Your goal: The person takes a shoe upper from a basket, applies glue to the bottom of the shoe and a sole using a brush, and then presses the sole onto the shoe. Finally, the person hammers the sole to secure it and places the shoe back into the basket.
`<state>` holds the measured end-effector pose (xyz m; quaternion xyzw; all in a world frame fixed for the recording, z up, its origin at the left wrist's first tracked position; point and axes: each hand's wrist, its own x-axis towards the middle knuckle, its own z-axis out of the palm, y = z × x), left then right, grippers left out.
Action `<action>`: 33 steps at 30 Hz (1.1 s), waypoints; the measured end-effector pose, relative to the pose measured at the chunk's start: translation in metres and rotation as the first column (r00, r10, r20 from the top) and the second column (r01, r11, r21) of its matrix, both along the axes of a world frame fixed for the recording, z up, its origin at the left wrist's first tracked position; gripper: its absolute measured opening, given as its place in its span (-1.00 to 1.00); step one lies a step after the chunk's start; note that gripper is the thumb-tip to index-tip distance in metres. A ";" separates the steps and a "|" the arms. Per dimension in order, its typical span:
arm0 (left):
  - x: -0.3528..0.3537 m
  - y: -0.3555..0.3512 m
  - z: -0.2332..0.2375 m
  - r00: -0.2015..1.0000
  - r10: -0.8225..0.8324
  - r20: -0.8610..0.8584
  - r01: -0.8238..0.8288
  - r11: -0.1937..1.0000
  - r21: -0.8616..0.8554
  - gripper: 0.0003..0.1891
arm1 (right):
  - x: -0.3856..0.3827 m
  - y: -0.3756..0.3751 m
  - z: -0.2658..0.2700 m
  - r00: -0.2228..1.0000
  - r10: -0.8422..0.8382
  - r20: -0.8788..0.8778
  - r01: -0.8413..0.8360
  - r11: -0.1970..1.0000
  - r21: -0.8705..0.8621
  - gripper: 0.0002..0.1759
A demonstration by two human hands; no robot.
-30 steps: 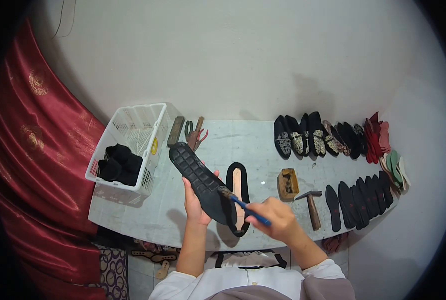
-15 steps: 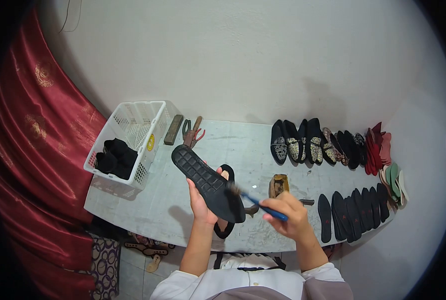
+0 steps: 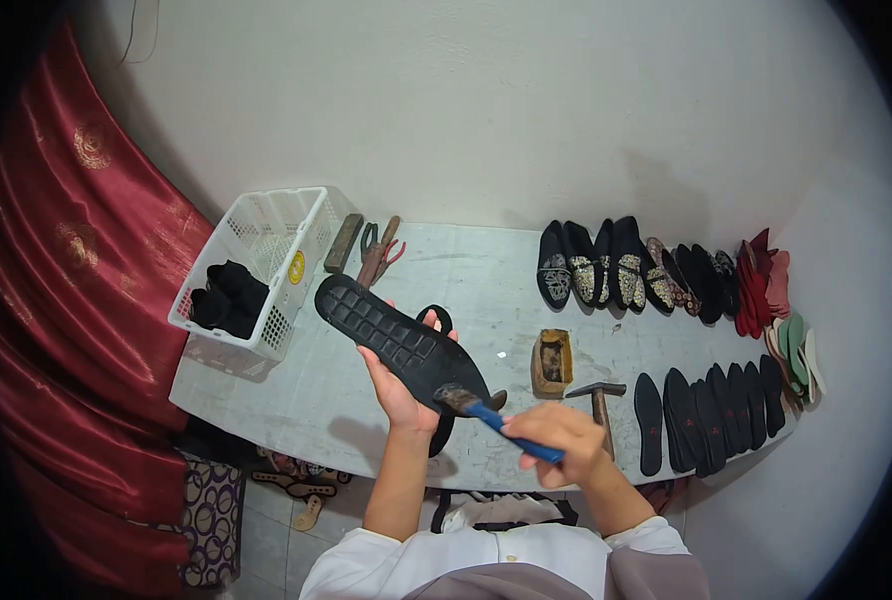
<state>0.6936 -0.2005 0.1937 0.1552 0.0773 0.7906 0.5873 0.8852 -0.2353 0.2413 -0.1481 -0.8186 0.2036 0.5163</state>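
My left hand [image 3: 398,395] is closed around a black shoe sole [image 3: 398,340], held above the table with its square-patterned recesses facing me. A paintbrush [image 3: 511,430] with a blue handle is gripped in my right hand [image 3: 564,440]. Its brownish bristles [image 3: 456,398] rest against the smooth, wide end of the sole. Behind the sole, on the table, lies a black shoe upper [image 3: 440,438], mostly hidden by the sole and my left hand. To the right stands a yellowish open glue container [image 3: 552,363], and a hammer [image 3: 600,391] lies beside it, partly covered by my right hand.
A white plastic basket [image 3: 279,270] holding black items stands at the left, with a dark block [image 3: 344,243] and red-handled pliers [image 3: 392,250] alongside. At the back right are decorated black shoe uppers [image 3: 591,265]. Several black insoles [image 3: 706,420] line the right side. A red curtain [image 3: 96,330] hangs left.
The brush has moved left and down across the sole's wide end. The sole has tilted flatter and shifted slightly left and up. More of the hammer now shows.
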 end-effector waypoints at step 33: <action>-0.011 0.000 0.011 0.936 0.331 -0.121 -0.345 0.931 -0.122 -0.43 | -0.011 0.061 -0.005 0.883 -0.470 -0.001 0.468 0.880 -0.083 -0.88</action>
